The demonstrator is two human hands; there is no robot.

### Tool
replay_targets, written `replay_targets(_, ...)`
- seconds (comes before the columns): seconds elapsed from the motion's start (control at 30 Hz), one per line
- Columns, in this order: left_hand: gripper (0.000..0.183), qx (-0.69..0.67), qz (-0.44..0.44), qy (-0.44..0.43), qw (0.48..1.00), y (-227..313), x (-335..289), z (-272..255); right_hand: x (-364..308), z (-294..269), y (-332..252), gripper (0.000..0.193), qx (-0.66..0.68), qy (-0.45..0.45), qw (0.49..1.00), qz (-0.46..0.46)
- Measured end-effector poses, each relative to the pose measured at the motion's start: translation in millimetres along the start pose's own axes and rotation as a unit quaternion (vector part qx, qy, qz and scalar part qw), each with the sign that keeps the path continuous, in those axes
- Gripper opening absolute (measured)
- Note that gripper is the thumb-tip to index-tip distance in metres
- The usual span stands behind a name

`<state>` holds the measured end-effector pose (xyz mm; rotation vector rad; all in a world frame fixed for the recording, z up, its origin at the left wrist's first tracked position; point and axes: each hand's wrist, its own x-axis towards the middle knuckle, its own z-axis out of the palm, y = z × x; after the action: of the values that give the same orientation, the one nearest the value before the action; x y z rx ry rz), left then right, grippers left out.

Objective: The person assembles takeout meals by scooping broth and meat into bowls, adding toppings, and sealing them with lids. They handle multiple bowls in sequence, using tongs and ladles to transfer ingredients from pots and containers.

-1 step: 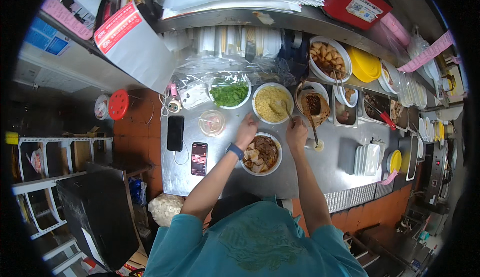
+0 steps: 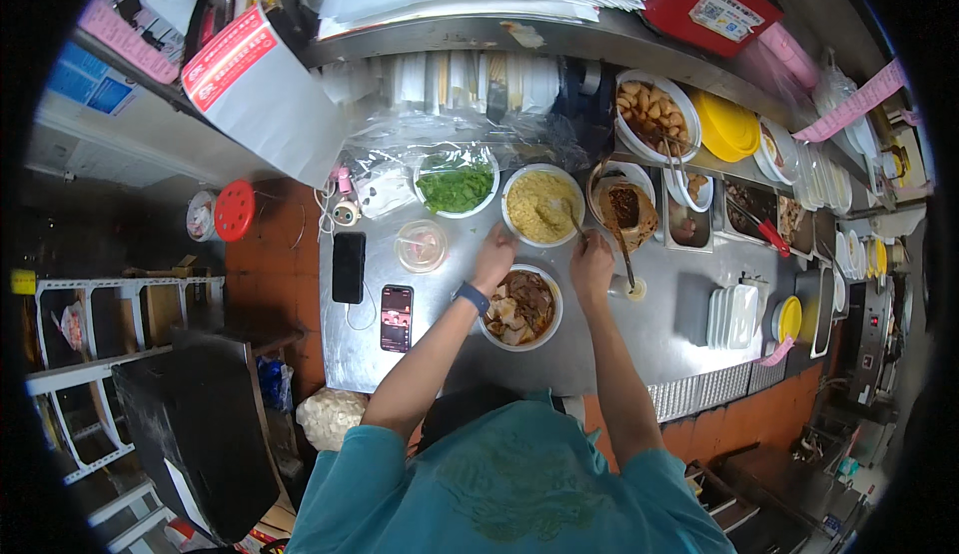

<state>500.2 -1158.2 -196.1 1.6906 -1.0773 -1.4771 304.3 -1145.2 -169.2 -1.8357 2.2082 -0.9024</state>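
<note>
1. The bowl (image 2: 518, 307) on the steel counter (image 2: 659, 324) already holds a heap of brown and pale pieces, so the filling looks well along; by my judgement only toppings remain to be added.
2. The left hand (image 2: 494, 257) rests on the bowl's far-left rim, fingers curled over it; how tightly it presses I cannot tell.
3. The right hand (image 2: 591, 259) sits just beyond the bowl's right rim, fingers bunched around the handle of a spoon (image 2: 571, 216) that dips into the yellow bowl (image 2: 542, 205).
4. The yellow bowl holds a fine, crumbly, grainy mass in a round white dish.
5. Beside it, the greens bowl (image 2: 457, 184) holds chopped leafy bits, glossy and loose.
6. To the right, a brown sauce pot (image 2: 623, 204) looks thick and wet, with a ladle leaning out.
7. Two flat dark phones (image 2: 372, 284) lie to the left on the smooth, dull metal.
</note>
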Motion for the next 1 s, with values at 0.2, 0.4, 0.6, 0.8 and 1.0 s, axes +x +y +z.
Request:
replay_targets(0.2,0.051,-0.144,-0.088,-0.068,0.983,26,7,6,-6,9,9,0.019,0.011,-0.088,0.996,-0.021)
replay_targets(0.4,0.049,-0.224,-0.142,-0.023,0.964,23,15,5,-9,24,28,0.022,0.208,-0.142,0.959,0.128)
replay_targets(0.6,0.043,-0.238,-0.112,-0.015,0.965,29,14,1,-4,25,23,0.024,0.456,-0.178,0.776,0.398)
replay_targets(0.8,0.057,-0.167,-0.106,-0.025,0.980,21,1,-9,-15,24,29,0.022,0.500,-0.165,0.746,0.407)
replay_targets(1.0,0.044,-0.229,-0.022,0.049,0.972,-18,-71,-40,-32,-1,44,0.021,0.550,-0.179,0.711,0.399)
